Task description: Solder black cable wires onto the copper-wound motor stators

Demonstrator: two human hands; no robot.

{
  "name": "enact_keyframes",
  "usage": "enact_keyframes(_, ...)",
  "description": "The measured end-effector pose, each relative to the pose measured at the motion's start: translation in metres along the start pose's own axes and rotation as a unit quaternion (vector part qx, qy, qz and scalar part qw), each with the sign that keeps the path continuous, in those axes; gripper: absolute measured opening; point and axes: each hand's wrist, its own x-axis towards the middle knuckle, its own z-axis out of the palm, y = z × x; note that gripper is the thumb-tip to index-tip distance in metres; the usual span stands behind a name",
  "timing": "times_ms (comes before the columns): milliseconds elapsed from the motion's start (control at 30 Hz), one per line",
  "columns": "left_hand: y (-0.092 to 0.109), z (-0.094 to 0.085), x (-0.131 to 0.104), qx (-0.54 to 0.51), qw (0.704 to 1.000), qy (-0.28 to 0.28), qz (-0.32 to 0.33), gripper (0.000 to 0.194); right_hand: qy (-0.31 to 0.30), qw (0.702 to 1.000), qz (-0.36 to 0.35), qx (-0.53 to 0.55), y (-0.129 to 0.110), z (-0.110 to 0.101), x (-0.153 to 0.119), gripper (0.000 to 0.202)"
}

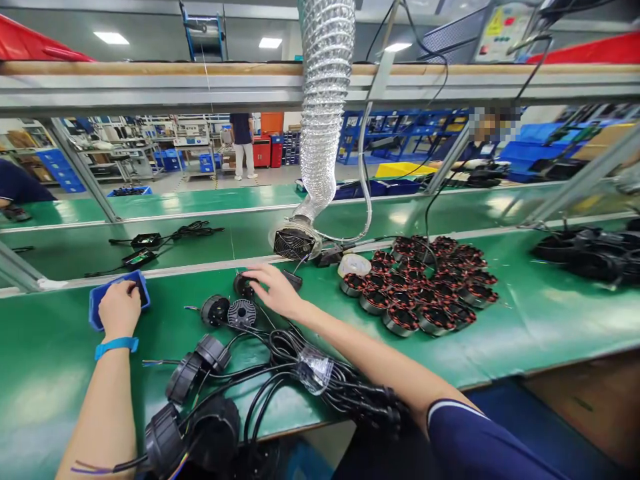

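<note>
My left hand (120, 308), with a blue band at the wrist, reaches into a small blue bin (95, 310). Its fingers are curled together, and the bin and hand hide what they pinch. My right hand (275, 288) is closed loosely, thumb and fingers at the edges of a round black motor cap (243, 287) on the green bench. Just in front of it are a ribbed dark end cap (242, 313) and another round black cap (215, 311) with wires. Nearer me lie black cylindrical housings (183, 377) with loose wire ends.
Bundled black cables (320, 373) run beneath my right forearm. Wire-wound stators (400, 320) cluster to the right beside a tape roll (355, 265). A fan (293, 244) on a silver duct (327, 87) hangs ahead. Black parts (595, 257) are piled far right.
</note>
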Motion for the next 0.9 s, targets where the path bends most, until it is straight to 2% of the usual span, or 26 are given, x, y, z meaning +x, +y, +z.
enact_keyframes(67,0.001,-0.002,0.0,0.003,1.0,-0.007,-0.008,0.033,0.091,0.993,0.065,-0.025,0.002,-0.009,-0.011,0.024)
enact_keyframes(167,0.003,-0.006,-0.001,0.011,0.999,-0.019,-0.027,0.033,0.204,0.965,0.161,-0.028,0.011,-0.02,-0.036,0.024)
enact_keyframes(233,0.003,-0.007,-0.001,0.011,0.999,-0.025,-0.029,0.032,0.263,0.933,0.244,-0.009,0.02,-0.022,-0.051,0.033)
enact_keyframes(300,0.001,-0.006,-0.001,0.008,0.999,-0.029,-0.021,0.032,0.291,0.89,0.349,0.041,0.031,-0.019,-0.06,0.049)
enact_keyframes(400,-0.002,-0.001,0.0,0.01,1.0,-0.022,-0.017,0.03,0.242,0.842,0.46,0.146,0.044,-0.006,-0.055,0.064)
enact_keyframes(467,-0.004,0.003,0.0,0.007,1.0,-0.013,-0.017,0.028,0.193,0.841,0.47,0.185,0.048,0.004,-0.043,0.062)
enact_keyframes(633,-0.004,0.007,0.002,-0.005,1.0,0.009,-0.018,0.025,0.076,0.878,0.412,0.233,0.039,0.023,-0.007,0.034)
enact_keyframes(733,-0.002,0.005,0.001,-0.005,1.0,0.003,-0.018,0.03,0.01,0.889,0.38,0.256,0.032,0.032,0.009,0.032)
enact_keyframes(900,0.0,0.004,-0.001,-0.009,1.0,0.011,-0.021,0.03,-0.06,0.901,0.316,0.29,0.027,0.049,0.03,0.03)
